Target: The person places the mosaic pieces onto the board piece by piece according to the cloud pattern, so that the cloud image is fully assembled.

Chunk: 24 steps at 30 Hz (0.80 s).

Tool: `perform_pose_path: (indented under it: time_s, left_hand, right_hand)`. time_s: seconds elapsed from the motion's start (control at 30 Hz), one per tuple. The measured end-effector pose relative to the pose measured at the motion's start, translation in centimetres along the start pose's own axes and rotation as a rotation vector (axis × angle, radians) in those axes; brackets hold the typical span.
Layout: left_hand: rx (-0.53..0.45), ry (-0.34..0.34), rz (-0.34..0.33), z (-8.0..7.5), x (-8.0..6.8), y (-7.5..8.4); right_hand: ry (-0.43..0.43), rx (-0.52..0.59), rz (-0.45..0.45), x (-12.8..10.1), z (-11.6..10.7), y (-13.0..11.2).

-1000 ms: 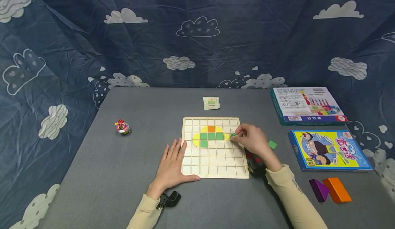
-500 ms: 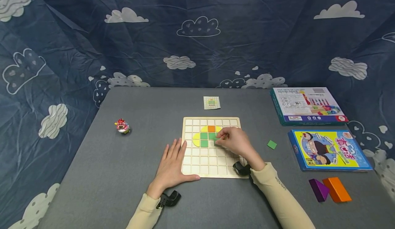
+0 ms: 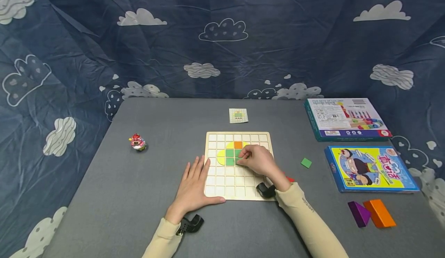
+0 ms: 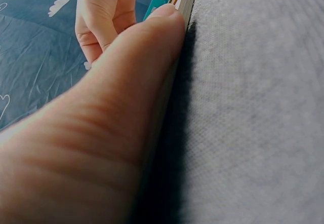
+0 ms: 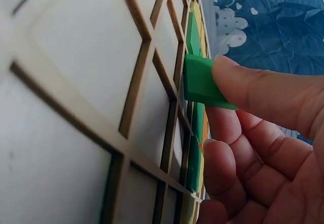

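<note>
One flat green square tile (image 5: 200, 79) pinched in the right hand (image 3: 258, 159): thumb on one face, fingers behind, gap only as wide as the tile. Other right fingers curled in. Tile is tilted at the pale wooden square grid board (image 3: 240, 180), next to pieces lying there; cannot tell whether it touches.

Left hand (image 3: 194, 188) holds nothing: fingers straight at the board's left edge, thumb stretched out along the near edge, tip touching it in the left wrist view.

On the board, toward the far side: orange square tile (image 3: 238, 145), placed green tiles (image 3: 230, 161) below and left of it, yellow curved pieces (image 3: 220, 158) around them. Part of this layout hidden by the right hand.

Beyond the board, small printed grid card (image 3: 238, 116). Right of the board, loose green tile (image 3: 306, 162) on the grey table (image 3: 167, 180). Red item (image 3: 290, 179) half hidden at the right hand's wrist, shape unclear. Farther right: teal-sided flat box (image 3: 349, 124), blue-and-yellow cartoon box (image 3: 372, 169) nearer, then purple triangular block (image 3: 359, 214) just beside orange rectangular block (image 3: 380, 214). Left: small multicoloured toy figure (image 3: 137, 142).
</note>
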<state>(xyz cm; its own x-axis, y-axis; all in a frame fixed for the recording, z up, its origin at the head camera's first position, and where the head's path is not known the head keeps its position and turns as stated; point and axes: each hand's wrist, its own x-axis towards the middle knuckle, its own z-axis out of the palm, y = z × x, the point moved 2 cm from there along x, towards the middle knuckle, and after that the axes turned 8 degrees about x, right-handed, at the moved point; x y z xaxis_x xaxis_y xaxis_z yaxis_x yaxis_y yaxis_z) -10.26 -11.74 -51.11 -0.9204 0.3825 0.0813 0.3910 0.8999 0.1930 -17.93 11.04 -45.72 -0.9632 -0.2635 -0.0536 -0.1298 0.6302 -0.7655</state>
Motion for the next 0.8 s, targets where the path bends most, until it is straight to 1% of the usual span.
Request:
perform_pose_path:
  time_s: [0.23, 0.47, 0.8]
  left_hand:
    - [-0.012, -0.011, -0.003, -0.08, -0.02, 0.05]
    - [-0.008, -0.004, 0.000, -0.01, -0.03, -0.02]
    - [-0.011, -0.009, -0.005, -0.05, -0.02, 0.00]
  right_hand:
    - [0.013, -0.013, -0.002, 0.00, 0.05, 0.16]
    - [0.025, -0.049, -0.014, 0.05, 0.08, 0.14]
    - [0.037, -0.099, -0.003, 0.04, 0.07, -0.12]
